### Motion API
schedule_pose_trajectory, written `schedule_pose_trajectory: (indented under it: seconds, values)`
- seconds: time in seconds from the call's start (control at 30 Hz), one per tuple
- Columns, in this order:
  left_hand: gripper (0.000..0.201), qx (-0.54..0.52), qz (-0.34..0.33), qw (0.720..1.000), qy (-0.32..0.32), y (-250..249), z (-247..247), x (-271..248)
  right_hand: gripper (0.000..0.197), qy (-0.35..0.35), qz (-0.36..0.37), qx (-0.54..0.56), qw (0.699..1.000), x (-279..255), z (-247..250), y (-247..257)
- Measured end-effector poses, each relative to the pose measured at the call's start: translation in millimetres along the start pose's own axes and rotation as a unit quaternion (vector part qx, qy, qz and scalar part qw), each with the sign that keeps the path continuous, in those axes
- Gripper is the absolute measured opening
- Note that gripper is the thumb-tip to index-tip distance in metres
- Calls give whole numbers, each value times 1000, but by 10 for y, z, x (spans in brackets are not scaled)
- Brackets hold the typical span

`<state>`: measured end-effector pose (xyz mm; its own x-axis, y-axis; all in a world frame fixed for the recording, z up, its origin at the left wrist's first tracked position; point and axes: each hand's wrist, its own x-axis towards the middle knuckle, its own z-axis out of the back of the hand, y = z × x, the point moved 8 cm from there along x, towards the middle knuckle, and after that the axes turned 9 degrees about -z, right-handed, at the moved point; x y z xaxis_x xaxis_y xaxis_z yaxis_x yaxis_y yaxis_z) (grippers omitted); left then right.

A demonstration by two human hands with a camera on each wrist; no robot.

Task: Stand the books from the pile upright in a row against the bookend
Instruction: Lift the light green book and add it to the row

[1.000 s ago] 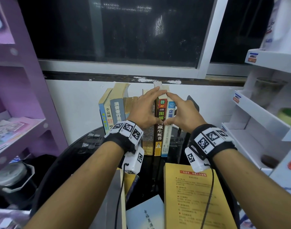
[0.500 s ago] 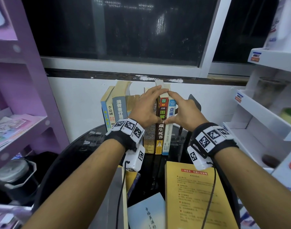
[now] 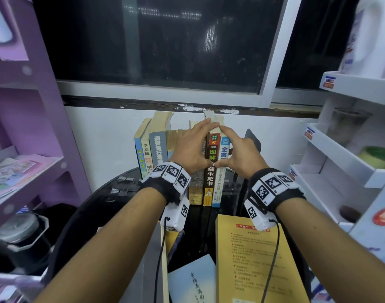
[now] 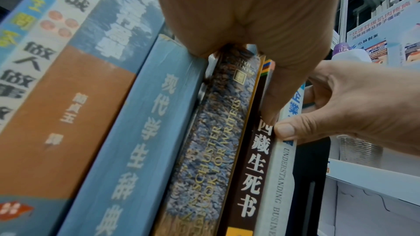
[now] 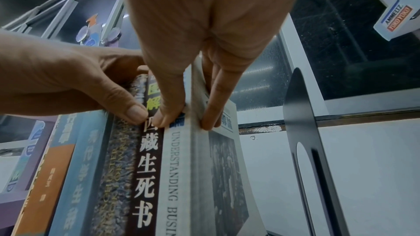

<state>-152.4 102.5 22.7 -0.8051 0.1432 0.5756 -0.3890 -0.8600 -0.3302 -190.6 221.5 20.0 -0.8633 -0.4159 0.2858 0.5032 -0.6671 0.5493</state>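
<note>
Several books stand upright in a row point(image 3: 156, 154) at the back of the black round table point(image 3: 112, 200). My left hand point(image 3: 195, 149) reaches over the row. Its thumb point(image 4: 270, 107) presses the spine of the dark brown book point(image 3: 210, 180), and the fingers curl over the book's top. My right hand point(image 3: 237, 154) pinches the white book point(image 5: 179, 168) at the row's right end, thumb on the spine and fingers point(image 5: 211, 114) on the cover. The black bookend point(image 5: 302, 114) stands to the right, a gap away from that book.
A yellow book point(image 3: 252, 259), a light blue book point(image 3: 193, 278) and another book point(image 3: 164, 259) lie flat at the table's near side. A purple shelf point(image 3: 23, 171) stands to the left and white shelves point(image 3: 340, 154) to the right. A white wall and a dark window are behind.
</note>
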Motion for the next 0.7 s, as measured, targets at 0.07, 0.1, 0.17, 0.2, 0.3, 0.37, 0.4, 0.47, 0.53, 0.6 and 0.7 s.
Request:
schedule_pose_trajectory:
  seconds: [0.07,0.1,0.17,0.2,0.3,0.37,0.4,0.47,0.53,0.6,0.7]
  values:
    - [104,2,2,1000,5,-28,-7,-43,94,-6,0,7,1000,-41,9,-3]
    - [103,-4,4,1000,6,-39,-3,-67,94,-8,0,8,1000,-63,8,-1]
    - [101,-28,2,1000,6,-58,22,-118,94,-8,-3,8,1000,-100,1,2]
    - [100,-37,0,999,7,-72,38,-148,95,-3,-7,9,1000,-119,-3,5]
    - [99,-38,-7,999,7,-105,86,-253,98,15,-15,17,1000,-181,-16,27]
    - [100,-32,-12,999,2,-118,105,-330,99,24,-20,23,999,-228,-31,39]
    - [100,-26,-16,1000,1,-131,112,-368,98,24,-22,24,999,-253,-33,42]
    - [99,-19,-24,1000,5,-172,124,-448,96,18,-22,23,999,-313,-31,51]
    - [96,-24,-28,999,8,-205,149,-534,91,9,-14,23,1000,-396,-18,85]
    - [91,-25,-26,999,4,-215,191,-628,86,-1,-5,31,1000,-483,-7,121]
    - [88,-10,-7,1000,5,-152,243,-788,82,-22,-9,46,999,-605,-10,138]
